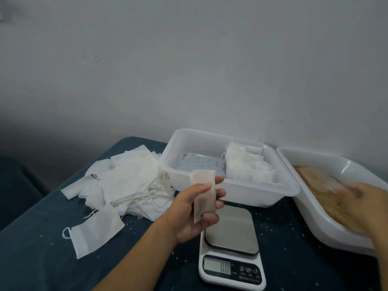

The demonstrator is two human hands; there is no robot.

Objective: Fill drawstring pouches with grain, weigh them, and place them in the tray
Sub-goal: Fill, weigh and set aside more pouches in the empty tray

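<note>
One pouch (204,194), mouth up, gripped in left hand (195,213) above scale (231,246); right hand (361,203) in grain bin (327,206), finger state blurred, cannot tell. Risk: loose grip tilts pouch, spilling grain onto bench (42,259).

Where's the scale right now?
Head view, lower centre: the scale sits on the table, just in front of the pouch tray, below the left hand.

Glossy plastic tray (241,192), brushed metal scale (231,232), matt papery pouches (126,179)
</note>
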